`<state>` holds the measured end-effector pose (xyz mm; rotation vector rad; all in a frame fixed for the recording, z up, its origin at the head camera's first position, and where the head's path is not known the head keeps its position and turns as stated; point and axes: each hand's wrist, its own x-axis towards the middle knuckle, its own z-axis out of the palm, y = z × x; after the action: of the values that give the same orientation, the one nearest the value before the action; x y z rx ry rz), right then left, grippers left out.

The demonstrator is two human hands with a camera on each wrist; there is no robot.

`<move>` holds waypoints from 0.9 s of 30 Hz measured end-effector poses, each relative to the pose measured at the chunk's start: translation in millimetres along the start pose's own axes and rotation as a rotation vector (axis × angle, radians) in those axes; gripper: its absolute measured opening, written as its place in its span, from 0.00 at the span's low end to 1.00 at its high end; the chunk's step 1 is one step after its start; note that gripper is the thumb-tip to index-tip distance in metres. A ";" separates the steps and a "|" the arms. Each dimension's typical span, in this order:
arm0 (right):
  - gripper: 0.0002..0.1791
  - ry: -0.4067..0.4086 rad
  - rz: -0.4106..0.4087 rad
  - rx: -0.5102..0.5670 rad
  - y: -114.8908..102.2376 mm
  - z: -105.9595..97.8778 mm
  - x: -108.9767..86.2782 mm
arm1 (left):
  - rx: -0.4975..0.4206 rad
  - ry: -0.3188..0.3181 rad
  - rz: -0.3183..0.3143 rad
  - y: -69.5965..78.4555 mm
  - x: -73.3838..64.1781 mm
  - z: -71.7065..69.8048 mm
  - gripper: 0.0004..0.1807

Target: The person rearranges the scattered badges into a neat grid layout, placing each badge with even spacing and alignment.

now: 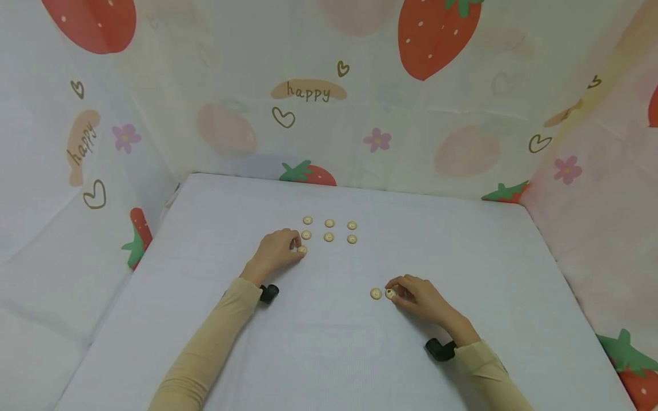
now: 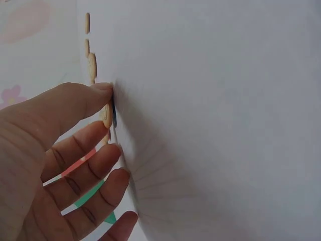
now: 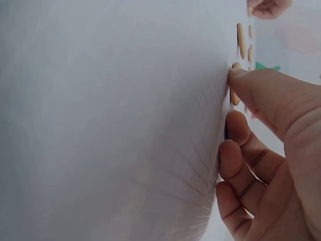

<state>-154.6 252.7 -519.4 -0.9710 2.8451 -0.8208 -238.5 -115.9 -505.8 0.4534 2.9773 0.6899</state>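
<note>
My left hand (image 1: 275,251) pinches a small round beige disc (image 1: 302,249) between thumb and index finger, low over the white table. In the left wrist view that disc (image 2: 107,115) shows between the thumb tip and index fingertip, its other fingers spread loosely. Two rows of similar discs (image 1: 328,237) lie just beyond and to the right of this hand. My right hand (image 1: 421,297) holds another disc (image 1: 390,294) at its edges with thumb and index finger, at the tabletop. A single loose disc (image 1: 376,293) lies close to its left. The discs' exact kind is unclear.
A white cloth covers the table (image 1: 329,354). Behind it and at both sides hang pale curtains (image 1: 319,137) printed with strawberries, flowers and hearts. Black wrist cameras (image 1: 440,349) sit at both cuffs.
</note>
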 end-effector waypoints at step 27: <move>0.12 0.005 0.003 -0.009 3.0 1.4 1.4 | 0.029 -0.039 0.094 -4.9 4.2 1.9 0.10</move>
<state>-157.1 253.3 -521.8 -0.9671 2.8561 -0.8114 -243.7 -118.1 -509.5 0.6045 2.9490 0.6378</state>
